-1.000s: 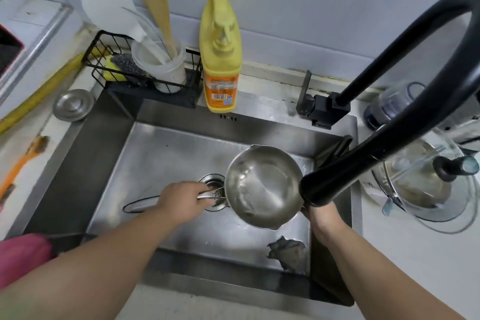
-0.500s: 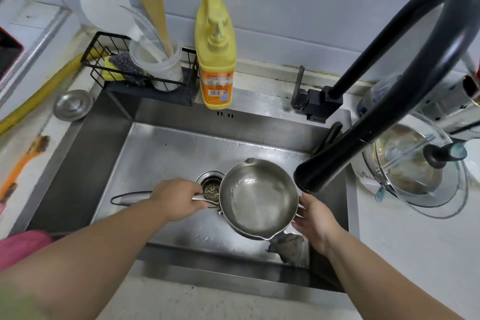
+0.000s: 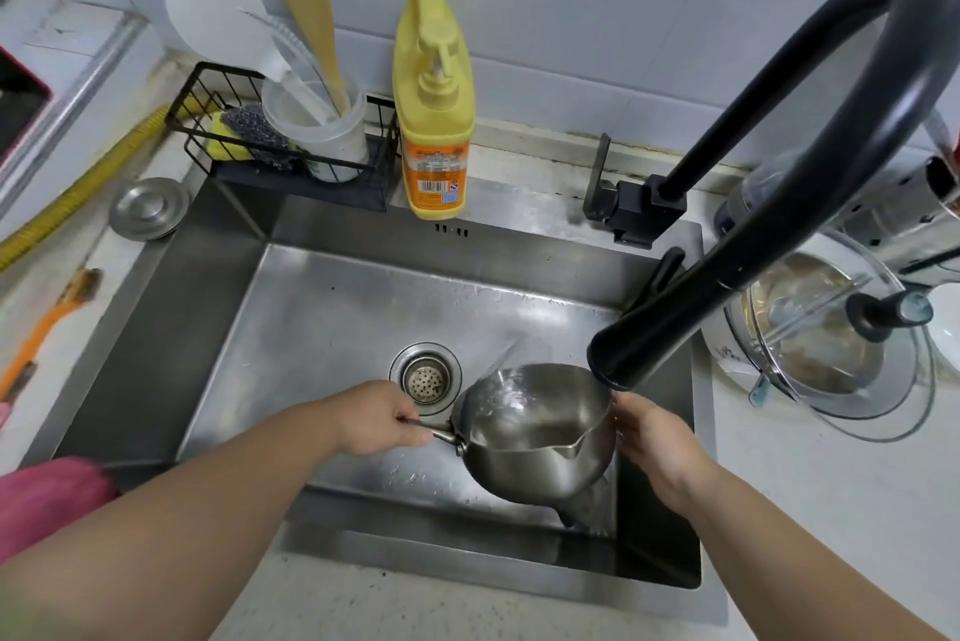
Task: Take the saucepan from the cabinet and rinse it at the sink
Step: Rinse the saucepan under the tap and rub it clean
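Note:
A steel saucepan [image 3: 530, 463] hangs over the right half of the steel sink [image 3: 332, 307], tipped away from me, with its pouring lip facing me. A little water lies inside it, and a thin stream leaves its far rim. My left hand [image 3: 379, 419] grips the handle close to the pan, hiding most of it. On the pan's right wall rests my right hand [image 3: 654, 437], fingers laid flat against the metal. The black faucet spout [image 3: 623, 359] ends just above the pan's right rim.
The drain strainer [image 3: 426, 378] lies left of the pan and a grey cloth [image 3: 587, 505] under it. Behind the sink are a yellow soap bottle [image 3: 434, 120] and a wire rack [image 3: 218, 120] with utensils. A glass lid [image 3: 831, 328] lies at the right, a pink cloth [image 3: 47, 500] at the left.
The pan has gone from level to tipped away from me, and water now runs off its far rim. My right hand moved up onto its side wall.

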